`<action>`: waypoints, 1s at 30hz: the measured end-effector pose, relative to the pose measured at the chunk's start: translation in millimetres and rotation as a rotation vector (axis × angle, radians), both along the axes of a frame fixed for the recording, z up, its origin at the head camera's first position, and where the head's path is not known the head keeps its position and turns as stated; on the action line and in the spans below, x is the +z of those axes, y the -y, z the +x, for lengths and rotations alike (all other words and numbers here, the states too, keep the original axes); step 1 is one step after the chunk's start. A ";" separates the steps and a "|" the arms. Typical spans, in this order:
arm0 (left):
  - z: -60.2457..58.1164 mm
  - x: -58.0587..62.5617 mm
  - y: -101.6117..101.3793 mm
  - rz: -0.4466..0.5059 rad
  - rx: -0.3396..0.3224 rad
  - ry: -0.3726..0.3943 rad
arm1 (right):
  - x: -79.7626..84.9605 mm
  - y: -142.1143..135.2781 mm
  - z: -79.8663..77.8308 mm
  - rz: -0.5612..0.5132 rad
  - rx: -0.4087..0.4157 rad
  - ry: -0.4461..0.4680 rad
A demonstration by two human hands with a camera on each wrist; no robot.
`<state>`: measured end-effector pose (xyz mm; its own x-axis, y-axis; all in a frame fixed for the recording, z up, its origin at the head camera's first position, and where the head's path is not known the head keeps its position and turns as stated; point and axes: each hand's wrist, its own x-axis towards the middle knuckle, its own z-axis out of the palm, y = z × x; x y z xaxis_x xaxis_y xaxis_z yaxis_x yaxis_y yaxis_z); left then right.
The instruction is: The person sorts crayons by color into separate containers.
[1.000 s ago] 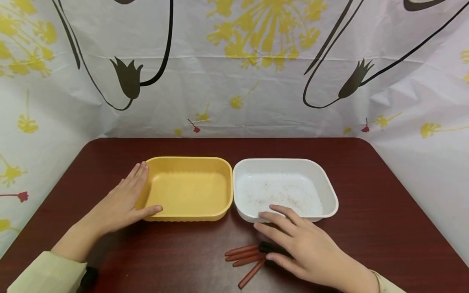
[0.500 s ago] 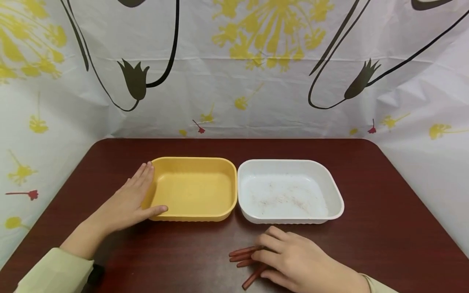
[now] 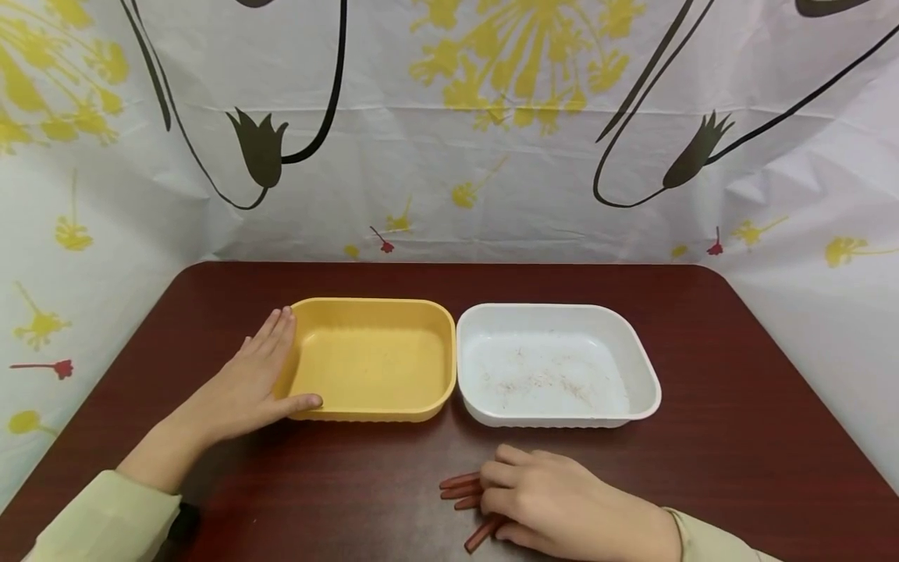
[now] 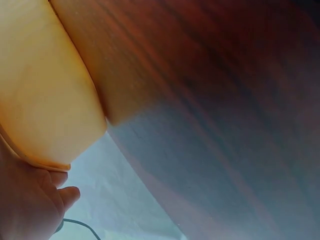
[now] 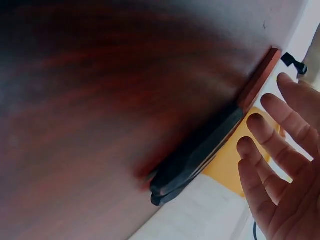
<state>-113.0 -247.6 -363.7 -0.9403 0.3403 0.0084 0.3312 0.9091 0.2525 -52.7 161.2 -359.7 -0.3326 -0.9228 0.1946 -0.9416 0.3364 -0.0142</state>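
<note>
My left hand (image 3: 242,390) lies along the left side of a yellow tray (image 3: 372,414), its fingers straight on the side and its thumb on the near rim. Near the table's front, my right hand (image 3: 555,496) hovers low over several thin reddish-brown sticks (image 3: 460,485). From the head its fingers look bent downward, their tips hidden. The right wrist view shows the right fingers (image 5: 280,147) spread and apart from the sticks. There the reddish-brown stick (image 5: 260,77) runs into a long black part (image 5: 200,145); what kind of tool this is, I cannot tell.
A white tray (image 3: 555,419) with brown specks on its floor stands right beside the yellow one. Both sit on a dark red-brown table (image 3: 337,484). Behind it hangs a white patterned cloth (image 3: 421,156), which also covers both sides.
My right hand has come down and back from the white tray's near edge onto the sticks, its fingers bending. The head view has shifted slightly. My left hand stays at the yellow tray.
</note>
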 end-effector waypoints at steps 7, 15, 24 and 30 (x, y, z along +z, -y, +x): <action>-1.6 0.8 -1.4 -0.003 0.001 0.002 | -2.0 2.0 -4.5 0.063 0.010 -0.008; -1.7 4.1 -2.0 0.000 0.009 0.013 | -4.0 3.6 -9.8 0.102 0.011 0.016; -1.2 1.5 -0.6 0.011 0.009 0.012 | -5.6 6.6 -14.0 0.101 0.034 0.062; -0.3 1.2 -0.7 0.018 0.009 0.010 | -5.8 6.6 -13.2 0.071 0.046 0.081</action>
